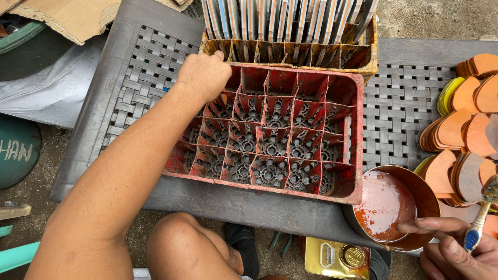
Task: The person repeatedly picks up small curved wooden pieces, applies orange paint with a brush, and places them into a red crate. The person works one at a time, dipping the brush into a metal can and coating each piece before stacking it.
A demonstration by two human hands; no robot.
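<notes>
My left hand is closed on the far left corner of an empty red plastic crate with many grid compartments, which rests on a grey woven-pattern table. My right hand holds a toothbrush with a blue and white handle at the lower right, fingers touching the rim of a round metal bowl of orange-red liquid.
A yellow crate packed with upright flat pieces stands behind the red one. Stacks of orange curved pieces lie at the right. A gold tin sits below the table edge. Cardboard and a grey tarp lie at the left.
</notes>
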